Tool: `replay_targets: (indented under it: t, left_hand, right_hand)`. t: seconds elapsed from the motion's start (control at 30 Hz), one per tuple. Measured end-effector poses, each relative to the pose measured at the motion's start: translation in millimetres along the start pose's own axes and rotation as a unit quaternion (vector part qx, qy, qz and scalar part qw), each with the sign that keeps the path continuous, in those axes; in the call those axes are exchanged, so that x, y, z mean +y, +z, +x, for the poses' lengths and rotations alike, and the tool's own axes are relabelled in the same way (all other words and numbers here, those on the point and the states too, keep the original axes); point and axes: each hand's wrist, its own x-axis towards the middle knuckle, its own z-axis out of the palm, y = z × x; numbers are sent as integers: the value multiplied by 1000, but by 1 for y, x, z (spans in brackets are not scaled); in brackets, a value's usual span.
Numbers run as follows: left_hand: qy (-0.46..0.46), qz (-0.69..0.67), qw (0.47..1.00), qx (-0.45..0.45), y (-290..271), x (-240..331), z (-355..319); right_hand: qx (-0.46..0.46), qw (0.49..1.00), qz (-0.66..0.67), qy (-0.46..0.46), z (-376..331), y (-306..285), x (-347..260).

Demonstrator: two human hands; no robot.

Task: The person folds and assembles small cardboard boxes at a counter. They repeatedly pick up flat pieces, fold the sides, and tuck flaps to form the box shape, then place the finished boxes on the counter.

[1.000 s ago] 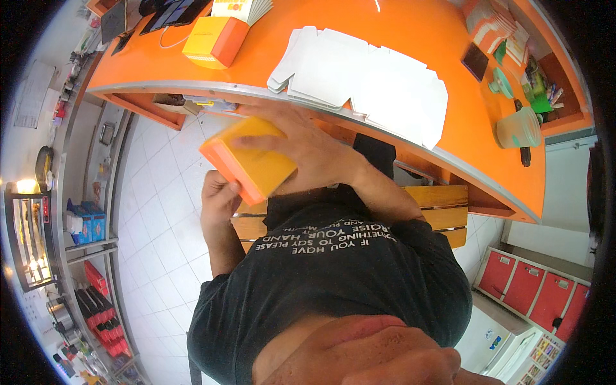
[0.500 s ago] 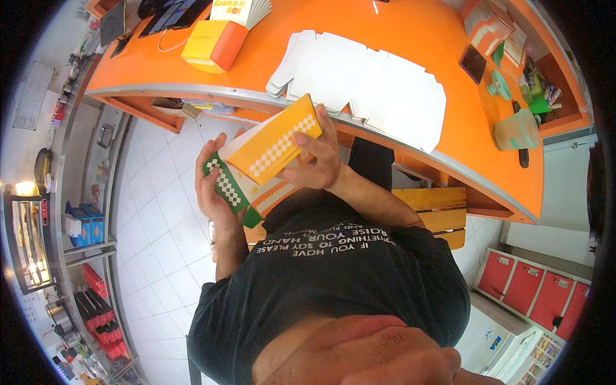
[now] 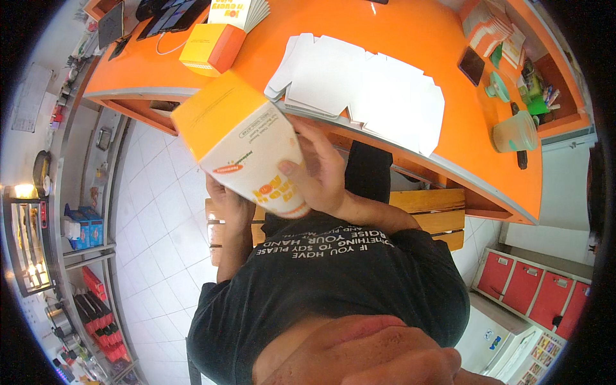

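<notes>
From my distant seat I am taking the held carton as my landmark and reading across from the left. Well to its left, blue packs [image 3: 83,226] are sitting on a shelf [image 3: 91,251]. Beyond it, on the orange worktop [image 3: 410,32], a yellow-and-orange box [image 3: 215,48] is standing already shaped.

Below the carton's yellow end, the left hand [image 3: 228,204] is supporting from underneath; its fingertips are disappearing behind the card, so I cannot tell how firmly it is closing. The held carton [image 3: 241,144] itself is tilting in front of the worktop's near edge, its yellow panel facing up and left and its white printed side facing up. Just at its right side, the right hand [image 3: 319,170] is clamping it, thumb pressing the white face and the other fingers wrapping round the far side.

To the carton's right and beyond, flat white blanks [image 3: 369,90] are lying stacked, notched edges showing. Further right of it, a dark phone [image 3: 471,64] and a translucent tub [image 3: 515,133] are resting.

I am judging that the forming step is nearing its finish, since the walls are standing square and the yellow end is looking closed (the end by the shirt I am not seeing properly). The next move, I am thinking, is calling for a check of that hidden end, with light pressure so the walls are not buckling.
</notes>
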Motion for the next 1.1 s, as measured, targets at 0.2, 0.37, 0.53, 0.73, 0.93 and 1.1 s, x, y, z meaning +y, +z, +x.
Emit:
replay_targets:
  t: [0.2, 0.37, 0.53, 0.73, 0.93, 1.1]
  left_hand:
    - [49, 250, 958, -130, -16, 2, -5]
    - [-13, 97, 986, -135, -15, 0, -14]
    - [-21, 0, 993, -119, -4, 4, -14]
    - [3, -119, 993, 10, 1, 34, 11]
    - [5, -147, 983, -113, 2, 31, 6]
    - [5, 3, 996, -91, 2, 26, -11]
  right_hand:
    - [-23, 935, -303, -182, 14, -13, -7]
    - [-25, 931, -310, -191, 19, -12, 1]
    - [18, 946, -276, -168, 21, -17, -7]
    - [-107, 858, -426, -266, 18, -29, -35]
    - [-105, 885, -358, -279, 19, -21, -4]
    - [-51, 859, -372, -348, 26, -43, -19]
